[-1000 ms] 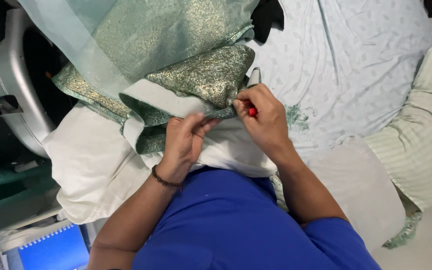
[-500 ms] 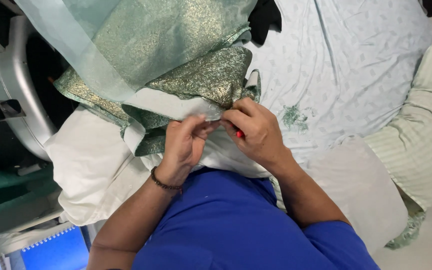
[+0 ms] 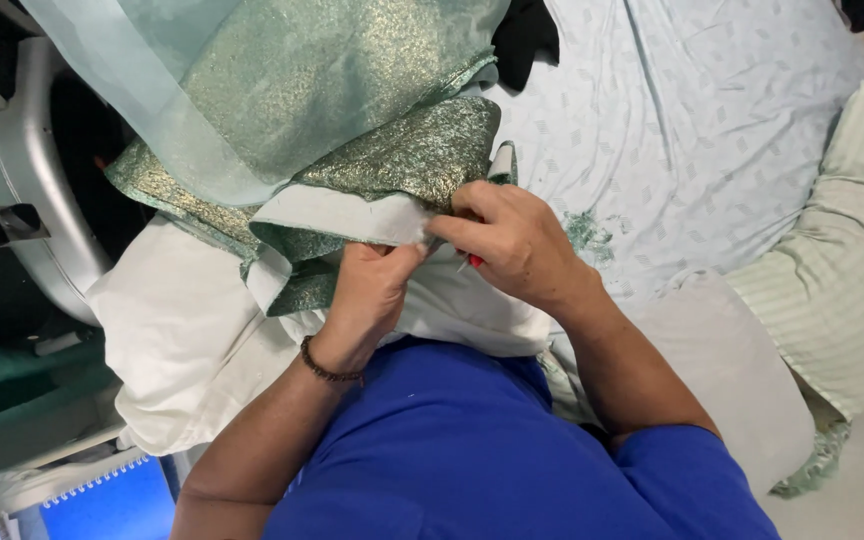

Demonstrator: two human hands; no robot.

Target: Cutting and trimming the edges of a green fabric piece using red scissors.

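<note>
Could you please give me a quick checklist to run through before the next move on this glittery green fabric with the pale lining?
1. Left hand pinches the pale lining edge: ok.
2. Right hand bears on the glittery green fabric at the same edge: ok.
3. Small red tool in the right grip: its tip is hidden, cannot tell.
4. White pillow lies under the work: ok.
5. Loose green threads lie on the pale patterned sheet: not ok.
</note>
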